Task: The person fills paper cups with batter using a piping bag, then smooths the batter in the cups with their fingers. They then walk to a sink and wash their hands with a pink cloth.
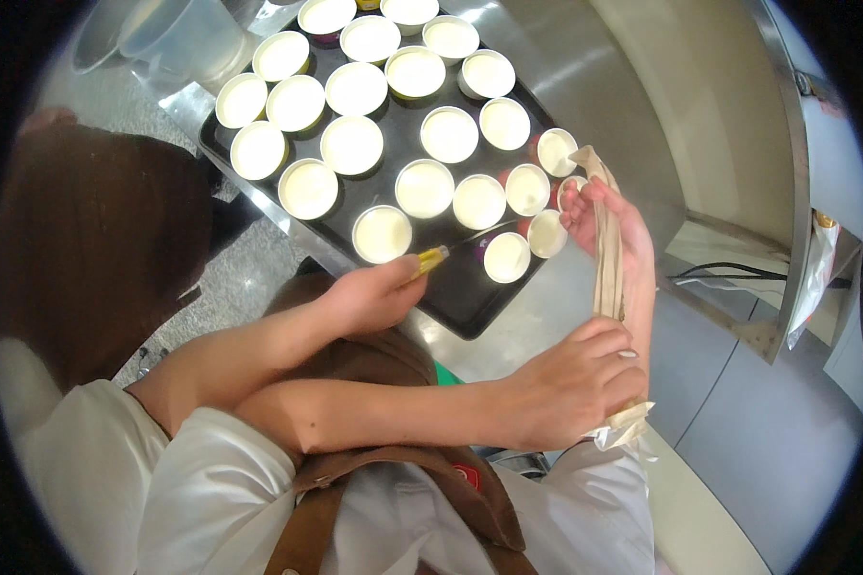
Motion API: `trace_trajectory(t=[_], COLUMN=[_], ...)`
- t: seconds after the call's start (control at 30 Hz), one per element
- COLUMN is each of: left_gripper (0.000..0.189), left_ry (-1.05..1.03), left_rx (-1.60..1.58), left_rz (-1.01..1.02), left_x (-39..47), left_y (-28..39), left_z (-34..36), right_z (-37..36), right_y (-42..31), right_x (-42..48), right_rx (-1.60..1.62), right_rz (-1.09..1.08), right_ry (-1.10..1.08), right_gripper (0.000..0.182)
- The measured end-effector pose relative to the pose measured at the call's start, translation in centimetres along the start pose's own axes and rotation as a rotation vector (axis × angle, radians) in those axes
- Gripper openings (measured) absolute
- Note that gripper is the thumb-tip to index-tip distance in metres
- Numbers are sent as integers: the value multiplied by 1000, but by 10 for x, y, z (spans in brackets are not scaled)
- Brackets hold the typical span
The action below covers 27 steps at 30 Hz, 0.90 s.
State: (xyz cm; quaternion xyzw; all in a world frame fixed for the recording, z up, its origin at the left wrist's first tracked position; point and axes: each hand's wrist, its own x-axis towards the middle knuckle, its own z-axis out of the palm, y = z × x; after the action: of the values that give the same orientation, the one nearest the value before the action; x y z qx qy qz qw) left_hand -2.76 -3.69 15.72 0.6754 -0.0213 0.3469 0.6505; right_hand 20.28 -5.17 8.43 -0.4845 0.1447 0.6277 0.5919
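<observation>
A long beige piping bag (607, 266) runs up the right side. Around its lower part my left hand (582, 377) is closed, and the bag's crumpled end sticks out below the fist. Farther up, my right hand (608, 215) curls about the bag near its narrow end, which bends over toward a small round cup (557, 152). That cup stands at the right edge of a black baking tray (467, 305). Many paper-like cups (424, 188) with a pale, level filling stand on this tray. My right fingers partly hide another cup (569, 192).
Another person's hand (381, 291) holds a yellow-handled tool (431, 260) with a thin blade over the tray's front. A translucent plastic jug (187, 43) stands at upper left. The tray rests on a steel worktop (582, 93). Cables (733, 272) hang at right.
</observation>
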Motion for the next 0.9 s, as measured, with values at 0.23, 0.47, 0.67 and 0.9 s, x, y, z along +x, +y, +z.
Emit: trace_trajectory(t=[0.23,0.47,0.67,0.9], left_gripper=[17,21,25,23], left_ry=[23,5,43,0], left_rx=[-14,-21,76,197], left_rz=[14,16,84,129], left_x=[-2,-2,-6,-8], left_y=[-2,0,-1,-3], left_z=[5,8,18,23], right_z=[-1,-23,-17,-24], right_y=[-7,-16,-15,-24], right_x=[14,29,36,47], right_rx=[-56,-83,-29,100], right_rz=[-13,6,-6,43], right_ry=[44,-112,-162,-344], right_gripper=[30,33,37,29])
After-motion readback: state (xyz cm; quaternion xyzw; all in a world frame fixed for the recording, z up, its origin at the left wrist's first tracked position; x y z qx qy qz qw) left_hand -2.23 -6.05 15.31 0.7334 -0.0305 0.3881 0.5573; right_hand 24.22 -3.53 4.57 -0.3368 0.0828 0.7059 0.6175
